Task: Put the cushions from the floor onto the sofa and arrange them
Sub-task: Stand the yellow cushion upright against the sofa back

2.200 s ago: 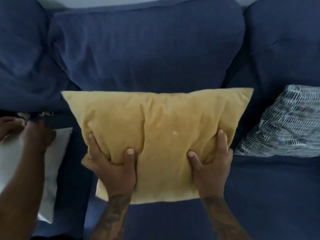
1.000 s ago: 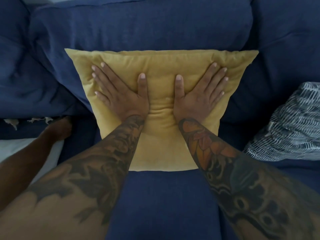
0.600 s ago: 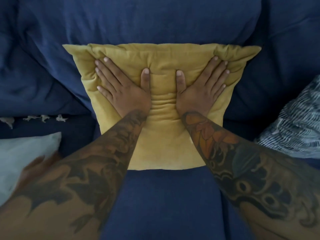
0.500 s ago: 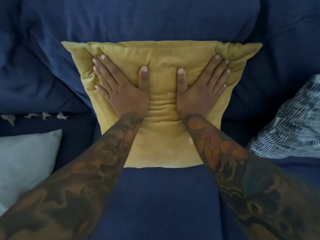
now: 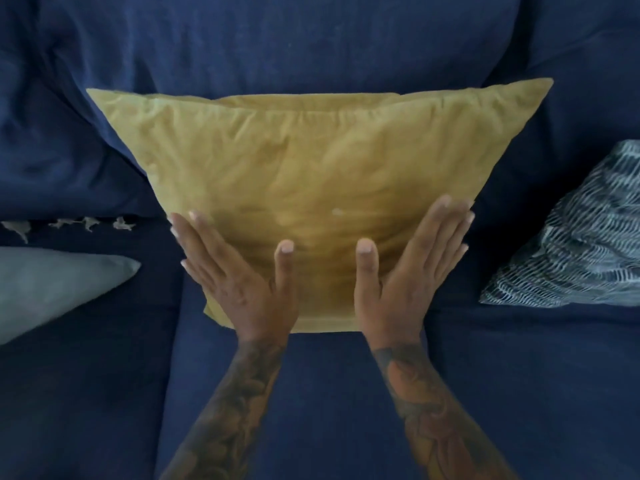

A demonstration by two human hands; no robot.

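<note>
A mustard yellow cushion [image 5: 311, 168] stands upright on the middle seat of the dark blue sofa [image 5: 311, 393], leaning on the back cushion. My left hand [image 5: 239, 282] lies flat and open against its lower left face, fingers spread. My right hand [image 5: 408, 275] mirrors it on the lower right face, also flat with fingers apart. Neither hand grips the fabric. A pale grey cushion [image 5: 52, 285] lies on the left seat. A cushion with a dark and white wavy pattern [image 5: 581, 237] leans at the right.
A dark throw with pale tassels [image 5: 69, 225] runs along the crease behind the left seat. The sofa's back cushions [image 5: 277, 39] fill the top of the view.
My hands have slid from the cushion's upper middle down to its lower corners. The dents from pressing are gone and the cushion looks fuller. The other person's arm at the left has left the view.
</note>
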